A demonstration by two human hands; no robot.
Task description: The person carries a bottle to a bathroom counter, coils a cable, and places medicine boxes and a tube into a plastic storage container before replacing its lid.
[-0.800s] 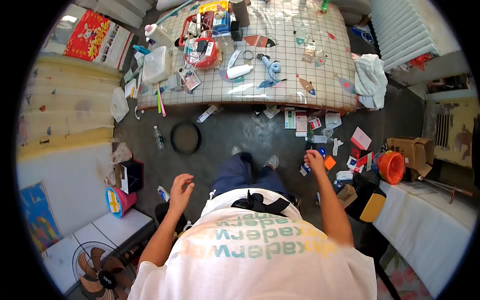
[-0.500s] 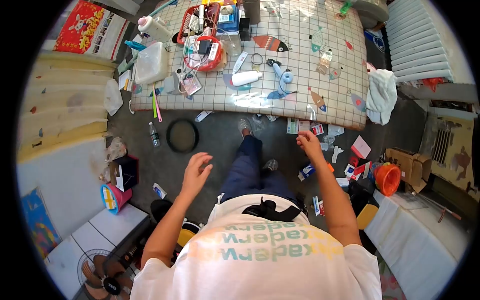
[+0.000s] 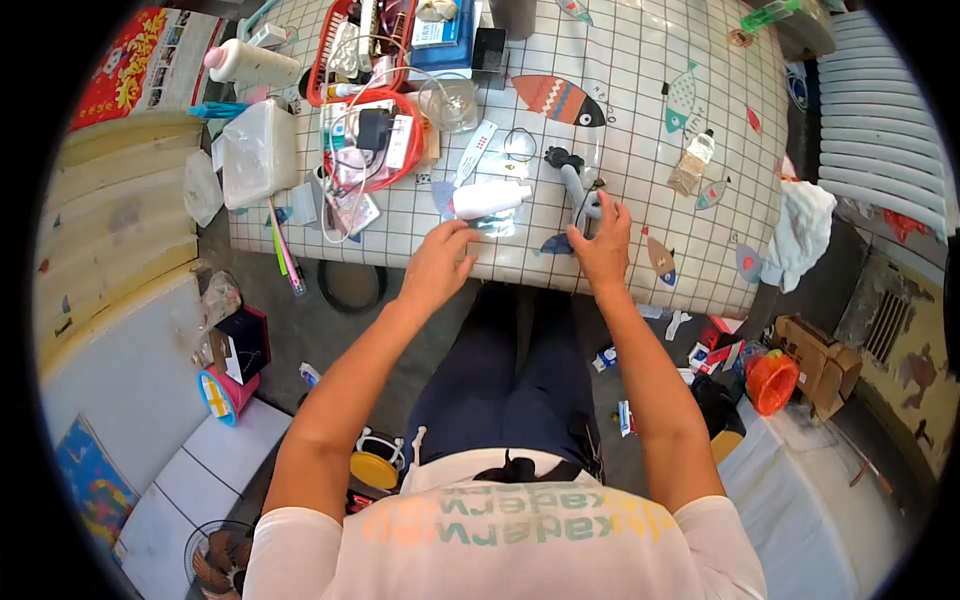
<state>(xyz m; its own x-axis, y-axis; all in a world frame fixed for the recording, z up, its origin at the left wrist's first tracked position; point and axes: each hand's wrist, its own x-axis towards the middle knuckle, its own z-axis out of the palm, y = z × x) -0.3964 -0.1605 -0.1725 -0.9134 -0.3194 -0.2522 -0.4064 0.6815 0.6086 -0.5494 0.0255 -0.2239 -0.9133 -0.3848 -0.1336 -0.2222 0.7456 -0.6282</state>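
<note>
My left hand (image 3: 440, 265) is over the front edge of the table, fingers spread and nothing in them. Just beyond it lies a white plastic bottle (image 3: 488, 200) on its side. My right hand (image 3: 604, 245) reaches over the table with thumb and fingers apart, around the near end of a pale blue-grey handheld device (image 3: 573, 184) with a dark cord. The fingers partly hide that end; whether they touch it I cannot make out. A black piece (image 3: 563, 157) lies at its far end. A white flat stick-like item (image 3: 475, 150) and a thin dark loop (image 3: 520, 145) lie behind the bottle.
Red baskets (image 3: 372, 185) full of cables and small goods stand at the left, near a translucent tub (image 3: 258, 155) and a pink-capped bottle (image 3: 250, 62). A clear packet (image 3: 692, 162) and a white cloth (image 3: 800, 232) are at the right. Boxes and litter lie on the floor.
I have stepped up to the table, which now fills more of the view. Both hands have moved forward over its edge, the right one reaching the handheld device.
</note>
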